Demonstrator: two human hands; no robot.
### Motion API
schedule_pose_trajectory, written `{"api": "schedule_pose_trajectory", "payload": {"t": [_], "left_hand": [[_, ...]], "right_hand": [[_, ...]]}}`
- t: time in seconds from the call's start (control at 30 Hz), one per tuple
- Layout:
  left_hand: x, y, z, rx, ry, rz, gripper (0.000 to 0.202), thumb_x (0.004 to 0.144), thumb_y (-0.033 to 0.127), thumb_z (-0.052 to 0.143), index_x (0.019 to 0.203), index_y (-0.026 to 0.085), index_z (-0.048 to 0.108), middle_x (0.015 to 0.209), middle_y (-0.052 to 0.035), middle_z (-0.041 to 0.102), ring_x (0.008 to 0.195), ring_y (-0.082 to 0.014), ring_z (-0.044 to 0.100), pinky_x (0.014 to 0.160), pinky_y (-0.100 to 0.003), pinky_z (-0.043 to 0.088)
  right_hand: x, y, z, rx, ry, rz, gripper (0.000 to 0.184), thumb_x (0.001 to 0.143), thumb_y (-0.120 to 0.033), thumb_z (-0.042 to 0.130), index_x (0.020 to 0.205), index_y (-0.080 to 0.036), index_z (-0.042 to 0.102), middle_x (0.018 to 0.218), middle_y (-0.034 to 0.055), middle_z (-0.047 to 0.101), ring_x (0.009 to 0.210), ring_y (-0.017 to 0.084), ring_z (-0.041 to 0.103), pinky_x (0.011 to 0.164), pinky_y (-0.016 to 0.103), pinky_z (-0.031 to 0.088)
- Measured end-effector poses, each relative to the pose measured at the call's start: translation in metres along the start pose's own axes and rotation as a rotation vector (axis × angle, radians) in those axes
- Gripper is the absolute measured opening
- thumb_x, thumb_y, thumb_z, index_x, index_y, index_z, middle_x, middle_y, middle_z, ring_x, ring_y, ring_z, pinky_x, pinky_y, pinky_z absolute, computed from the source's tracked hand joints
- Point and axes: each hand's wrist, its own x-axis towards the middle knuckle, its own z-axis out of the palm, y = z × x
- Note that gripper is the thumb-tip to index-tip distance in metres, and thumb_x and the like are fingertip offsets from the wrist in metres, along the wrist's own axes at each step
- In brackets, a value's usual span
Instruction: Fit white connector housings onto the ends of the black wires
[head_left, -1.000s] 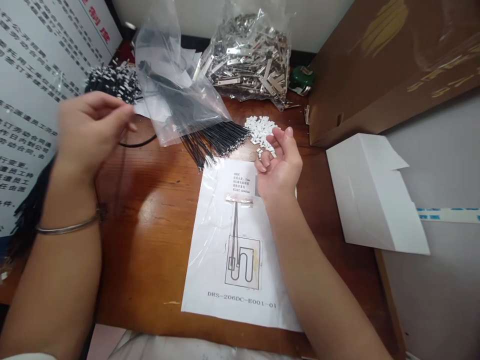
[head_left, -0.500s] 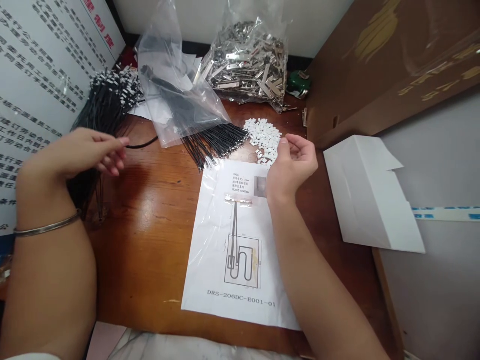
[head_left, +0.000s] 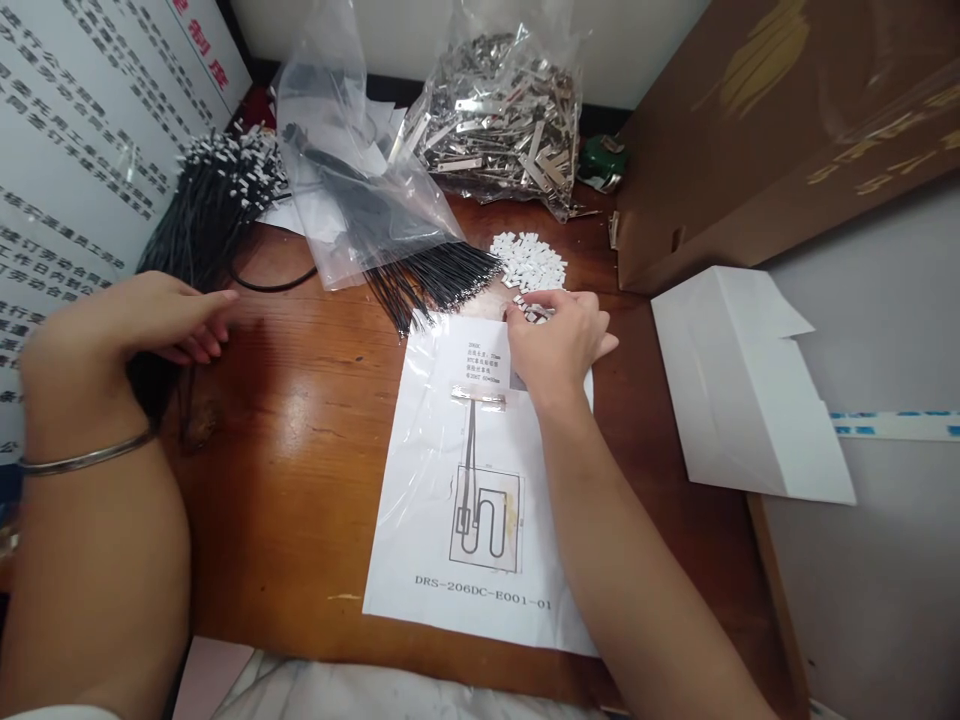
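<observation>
My right hand (head_left: 559, 335) is over the near edge of a pile of small white plastic connector housings (head_left: 529, 262). Its thumb and index finger close on one of the white pieces, partly covered by the fingertips. At the left, my left hand (head_left: 169, 318) hovers over a bundle of black wires with white connector ends (head_left: 225, 190); its thumb is stretched out, its fingers are loosely bent, and nothing shows in them. Between the hands, a second bundle of black wires with bare metal terminals (head_left: 442, 272) sticks out of a clear plastic bag (head_left: 352, 220).
A printed drawing sheet (head_left: 420, 560) lies on the wooden table (head_left: 292, 480). Behind stand a clear bag of metal strips (head_left: 495, 120) and a green object (head_left: 602, 163). A brown box (head_left: 697, 150) and folded white card (head_left: 742, 390) are at the right, a lettered board (head_left: 82, 170) at the left.
My right hand has moved left and down onto the near white pieces, thumb and index finger coming together there. My left hand has shifted slightly left and down, away from the loose black loop.
</observation>
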Motion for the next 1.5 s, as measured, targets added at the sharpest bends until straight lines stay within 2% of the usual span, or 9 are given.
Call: {"api": "schedule_pose_trajectory", "payload": {"t": [0.1,0.17,0.27,0.4,0.67,0.87,1.1,1.3,1.5], "left_hand": [[-0.020,0.037,0.030,0.221,0.225,0.363,0.037,0.084,0.049,0.067,0.063,0.018,0.067,0.058,-0.0024,0.065,0.059,-0.0186,0.056,0.072,-0.035,0.049],[-0.032,0.060,0.056,0.204,0.311,0.584,0.035,0.087,0.046,0.059,0.067,0.019,0.068,0.067,-0.0055,0.069,0.063,-0.0214,0.058,0.068,-0.034,0.046],[-0.044,0.084,0.095,0.102,0.401,0.765,0.028,0.088,0.039,0.056,0.071,0.019,0.068,0.065,-0.0063,0.068,0.064,-0.0226,0.060,0.064,-0.032,0.043],[-0.043,0.090,0.124,-0.036,0.434,0.850,0.028,0.090,0.039,0.054,0.078,0.019,0.069,0.068,-0.0055,0.069,0.066,-0.0225,0.062,0.063,-0.031,0.041],[-0.028,0.076,0.128,-0.136,0.289,1.085,0.029,0.086,0.028,0.057,0.110,0.020,0.072,0.066,0.0006,0.066,0.061,-0.0161,0.061,0.063,-0.027,0.043],[-0.031,0.077,0.130,-0.014,0.304,1.123,0.032,0.088,0.030,0.056,0.115,0.025,0.074,0.073,-0.0015,0.073,0.067,-0.0182,0.066,0.065,-0.028,0.043],[-0.036,0.081,0.135,0.067,0.331,1.132,0.028,0.088,0.029,0.055,0.102,0.025,0.078,0.074,-0.0038,0.075,0.068,-0.0196,0.067,0.059,-0.028,0.039],[-0.040,0.084,0.136,0.096,0.341,1.065,0.025,0.086,0.030,0.058,0.100,0.026,0.078,0.067,-0.0026,0.072,0.065,-0.0200,0.065,0.058,-0.028,0.037],[-0.035,0.082,0.137,-0.051,0.331,1.101,0.022,0.086,0.031,0.057,0.095,0.023,0.076,0.061,-0.0003,0.066,0.057,-0.0161,0.057,0.058,-0.028,0.037]], "right_hand": [[0.001,0.002,0.001,0.033,0.008,-0.009,0.008,0.077,-0.021,0.071,0.084,-0.020,0.071,0.103,0.0101,0.061,0.103,0.031,0.048,0.100,0.058,0.026],[0.001,0.002,0.000,0.042,-0.002,-0.007,0.004,0.078,-0.020,0.069,0.082,-0.019,0.071,0.099,0.0090,0.060,0.101,0.030,0.048,0.100,0.059,0.026],[0.002,0.002,-0.001,0.033,-0.027,0.003,0.003,0.081,-0.021,0.068,0.080,-0.019,0.071,0.096,0.0081,0.060,0.100,0.029,0.048,0.101,0.058,0.025],[0.002,0.001,-0.002,0.017,-0.047,-0.010,0.006,0.083,-0.021,0.067,0.079,-0.020,0.071,0.097,0.0077,0.061,0.101,0.029,0.048,0.101,0.057,0.026],[-0.002,-0.004,-0.003,0.257,0.096,-0.132,0.009,0.091,-0.030,0.057,0.087,-0.022,0.062,0.098,0.0056,0.065,0.094,0.025,0.055,0.097,0.049,0.036],[-0.022,-0.018,0.005,0.798,-0.029,-0.212,0.013,0.095,-0.037,0.053,0.092,-0.025,0.054,0.085,0.0026,0.061,0.080,0.017,0.063,0.073,0.033,0.048],[-0.039,-0.026,0.010,0.747,-0.319,-0.187,0.006,0.084,-0.028,0.065,0.083,-0.022,0.064,0.078,-0.0012,0.065,0.046,0.007,0.038,0.047,0.028,0.034],[-0.033,-0.024,0.011,0.781,-0.333,-0.115,0.006,0.080,-0.026,0.068,0.081,-0.020,0.066,0.079,-0.0001,0.068,0.049,0.007,0.043,0.050,0.027,0.036],[-0.032,-0.025,0.011,0.735,-0.386,-0.128,0.007,0.080,-0.026,0.069,0.081,-0.020,0.066,0.079,-0.0007,0.068,0.046,0.005,0.034,0.047,0.026,0.030]]}}
